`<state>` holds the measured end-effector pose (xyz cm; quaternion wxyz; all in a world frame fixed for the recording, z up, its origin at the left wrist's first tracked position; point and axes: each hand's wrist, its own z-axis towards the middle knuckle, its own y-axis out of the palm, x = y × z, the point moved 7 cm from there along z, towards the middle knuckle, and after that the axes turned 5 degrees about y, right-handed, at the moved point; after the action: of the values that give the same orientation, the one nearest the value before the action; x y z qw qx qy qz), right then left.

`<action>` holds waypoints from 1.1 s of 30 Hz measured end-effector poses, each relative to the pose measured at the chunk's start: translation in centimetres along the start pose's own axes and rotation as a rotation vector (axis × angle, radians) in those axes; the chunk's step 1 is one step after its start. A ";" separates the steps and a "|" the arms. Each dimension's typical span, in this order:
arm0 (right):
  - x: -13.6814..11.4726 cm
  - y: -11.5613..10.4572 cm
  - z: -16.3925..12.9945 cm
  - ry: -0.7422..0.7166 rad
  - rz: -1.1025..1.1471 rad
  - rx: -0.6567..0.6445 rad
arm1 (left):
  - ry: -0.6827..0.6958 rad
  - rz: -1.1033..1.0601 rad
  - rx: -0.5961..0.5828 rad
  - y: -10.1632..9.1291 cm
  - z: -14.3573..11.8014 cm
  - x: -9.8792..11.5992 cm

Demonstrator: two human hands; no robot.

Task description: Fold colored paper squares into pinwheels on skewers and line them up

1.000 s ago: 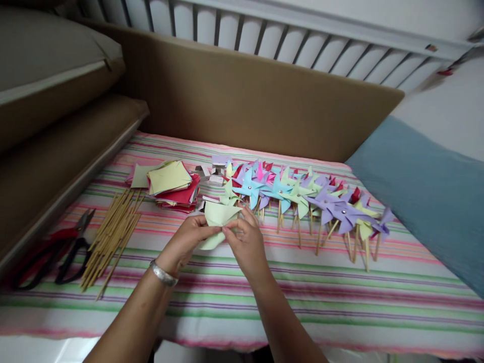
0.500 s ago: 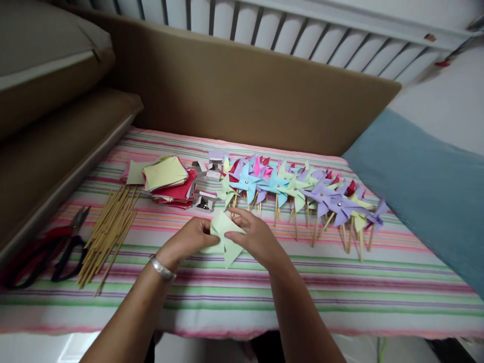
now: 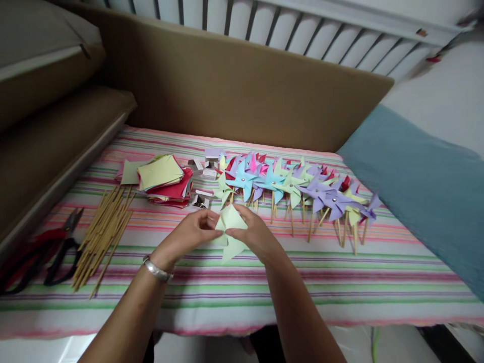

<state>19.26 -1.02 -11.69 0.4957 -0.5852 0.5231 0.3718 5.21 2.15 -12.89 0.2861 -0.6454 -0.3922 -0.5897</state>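
Observation:
A pale green paper pinwheel (image 3: 232, 222), partly folded, is held over the striped cloth (image 3: 212, 292) between my two hands. My left hand (image 3: 194, 229), with a silver bracelet at the wrist, pinches its left side, thumb toward the middle. On the other side my right hand (image 3: 257, 234) grips the paper, its thumb pressed near the centre where the folds meet. Fingers cover parts of both edges. Just beyond my hands sits a small open box (image 3: 201, 199) of metal fasteners.
Finished pinwheels (image 3: 295, 186) on sticks lie in a row at the back right. Stacked coloured paper (image 3: 162, 174), bundled wooden sticks (image 3: 102, 237) and black-handled scissors (image 3: 62, 252) lie to the left. A brown board (image 3: 234, 91) stands behind; a blue panel (image 3: 419, 186) borders the right.
My left fingers have shifted in toward the centre of the paper, and its left part is folded further over. The whole view has moved slightly.

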 end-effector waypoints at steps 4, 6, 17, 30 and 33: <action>0.1 -1.3 0.5 0.006 0.292 0.157 | 0.036 -0.264 0.181 -0.5 -0.1 0.6; -0.2 -1.3 0.5 -0.025 0.402 0.224 | -0.003 -0.396 0.153 0.7 -0.1 0.1; 0.0 1.3 0.2 -0.095 0.500 0.238 | -0.051 -0.607 0.291 2.0 0.0 -1.3; -3.1 1.4 -1.8 -0.430 -0.160 0.308 | -0.046 -0.522 0.521 -4.4 -0.3 -0.8; -4.2 3.0 -2.6 -0.618 -0.413 0.203 | -0.048 -0.531 0.503 -5.0 -0.4 -0.7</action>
<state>15.41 -2.40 -7.69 0.7498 -0.4866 0.2540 0.3694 0.83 4.35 -14.04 0.2635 -0.4440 -0.6855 -0.5133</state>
